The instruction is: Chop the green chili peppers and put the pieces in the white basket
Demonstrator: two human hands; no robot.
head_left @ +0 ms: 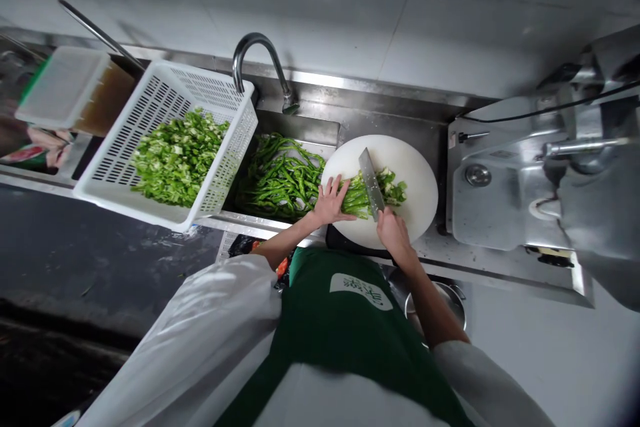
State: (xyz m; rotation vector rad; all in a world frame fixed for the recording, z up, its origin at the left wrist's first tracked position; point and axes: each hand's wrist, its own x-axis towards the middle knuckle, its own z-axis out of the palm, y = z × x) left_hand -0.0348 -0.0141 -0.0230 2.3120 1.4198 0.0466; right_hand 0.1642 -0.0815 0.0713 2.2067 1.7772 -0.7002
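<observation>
My right hand (393, 232) is wrapped round the handle of a cleaver (371, 179). Its broad blade lies across a bundle of long green peppers (355, 197) on a round white cutting board (420, 193). Just left of the blade, my left hand (331, 201) rests with spread fingers on the uncut peppers at the board's left edge. Cut pepper pieces (395, 188) lie to the right of the blade. Many whole green peppers (283, 173) fill the sink basin beside the board; its near wall is partly hidden by my left arm.
A white slotted basket (110, 153) holding chopped green peppers (183, 157) stands left of the basin. A curved faucet (260, 40) rises behind. Far left is a lidded plastic container (65, 87). Metal kitchen equipment (500, 180) stands at right, and a metal pot (450, 303) sits below the counter.
</observation>
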